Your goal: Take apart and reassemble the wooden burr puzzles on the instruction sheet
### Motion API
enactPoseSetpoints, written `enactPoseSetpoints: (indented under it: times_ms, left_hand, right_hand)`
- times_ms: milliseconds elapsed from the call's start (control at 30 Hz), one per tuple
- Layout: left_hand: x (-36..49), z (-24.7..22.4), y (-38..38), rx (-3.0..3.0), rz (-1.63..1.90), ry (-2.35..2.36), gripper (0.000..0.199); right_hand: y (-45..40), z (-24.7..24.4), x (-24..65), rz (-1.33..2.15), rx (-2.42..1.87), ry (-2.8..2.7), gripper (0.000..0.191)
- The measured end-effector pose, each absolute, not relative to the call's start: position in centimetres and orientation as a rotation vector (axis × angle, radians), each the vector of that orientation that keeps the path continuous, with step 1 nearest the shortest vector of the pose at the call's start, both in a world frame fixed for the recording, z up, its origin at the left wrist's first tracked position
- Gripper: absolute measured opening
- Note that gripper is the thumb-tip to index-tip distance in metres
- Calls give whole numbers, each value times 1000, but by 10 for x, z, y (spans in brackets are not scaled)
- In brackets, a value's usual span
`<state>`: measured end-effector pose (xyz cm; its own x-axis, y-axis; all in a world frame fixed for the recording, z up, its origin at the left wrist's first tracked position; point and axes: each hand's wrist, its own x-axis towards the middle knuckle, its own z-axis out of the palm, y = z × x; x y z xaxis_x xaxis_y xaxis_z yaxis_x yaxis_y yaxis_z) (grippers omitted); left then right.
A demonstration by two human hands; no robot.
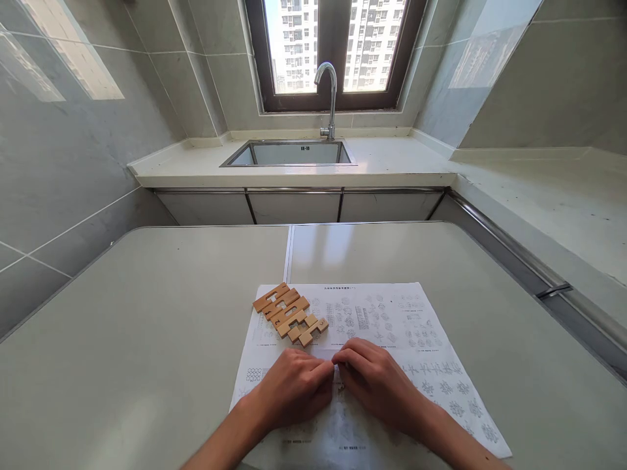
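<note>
My left hand (296,386) rests on a printed paper sheet (392,352), its fingers curled under in a loose fist. My right hand (377,380) lies beside it, also closed, with its fingertips meeting the left thumb. No object shows in either hand, though the undersides of the fingers are hidden. Just beyond my left hand, several notched wooden puzzle pieces (292,307) lie side by side in a slanting row near the sheet's upper left corner. Their cutouts differ, and some bear small dark marks. Rows of small line drawings cover the sheet.
The sheet lies on a pale table (147,313) with a seam (288,254) down its far half. Past the far edge is a counter (392,155) with a sink (294,153) and a curved faucet (333,98) under a window. A metal rail (509,241) runs along the right side.
</note>
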<state>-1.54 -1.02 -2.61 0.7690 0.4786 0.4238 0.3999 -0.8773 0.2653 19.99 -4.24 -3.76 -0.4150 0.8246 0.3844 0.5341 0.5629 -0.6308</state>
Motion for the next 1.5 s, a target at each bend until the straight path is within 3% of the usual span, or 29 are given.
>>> enactPoseSetpoints:
  times_ms: [1067, 1300, 1500]
  left_hand:
    - [-17, -23, -8, 2684, 784, 742, 22]
    - [-42, 18, 18, 2464, 826, 1219, 28]
    - [-67, 48, 50, 2202, 258, 1844, 34]
  right_hand:
    - [-42, -41, 200, 583, -1078, -2103, 24]
    - [-42, -41, 200, 578, -1069, -2104, 23]
    - [-40, -42, 200, 576, -1047, -2081, 24]
